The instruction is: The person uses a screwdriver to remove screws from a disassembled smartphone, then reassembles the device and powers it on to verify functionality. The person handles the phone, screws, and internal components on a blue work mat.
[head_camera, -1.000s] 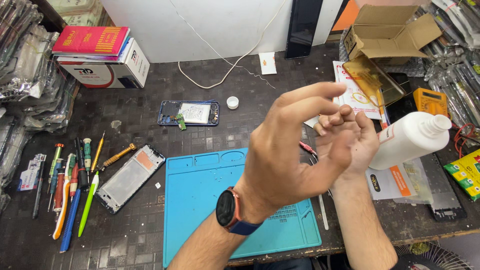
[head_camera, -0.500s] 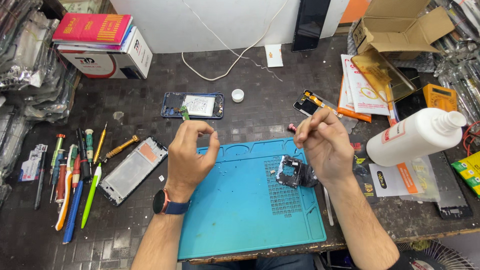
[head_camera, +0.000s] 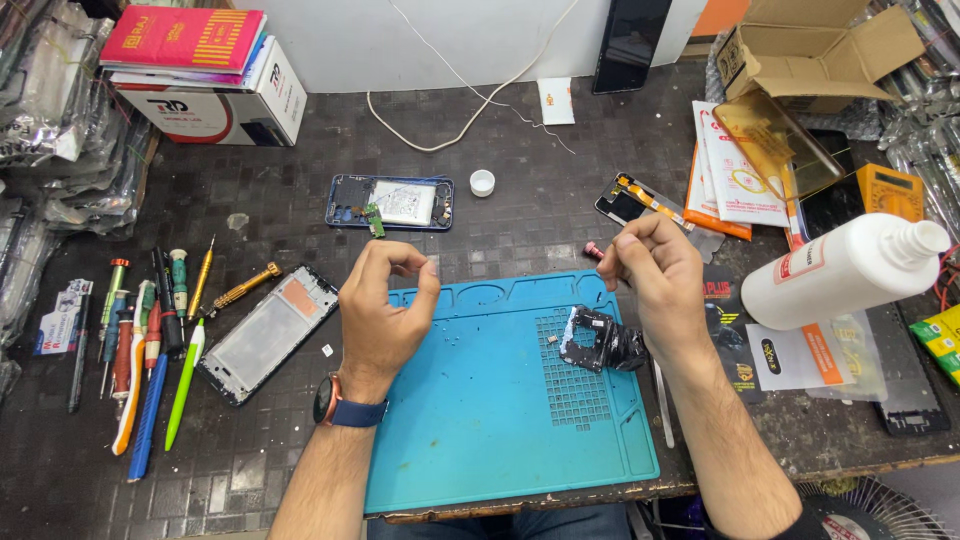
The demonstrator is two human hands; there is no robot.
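One head-worn camera looks steeply down; close above the workbench (head_camera: 520, 130)

Red-and-yellow flat box (head_camera: 182, 38) atop white carton (head_camera: 215, 100) far left, open brown cardboard box (head_camera: 815, 50) far right — white bottle's orange-edged label (head_camera: 800, 265), dark upright screen (head_camera: 630, 45) at wall

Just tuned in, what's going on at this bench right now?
A person sits at a dark work table with a blue repair mat in front of them. Both hands are raised above the mat: the left hand curled, fingertips close together, the right hand pinched; whether either holds anything is too small to tell. A black phone part lies on the mat beneath the right hand. An opened phone frame lies beyond, with screwdrivers at the left.
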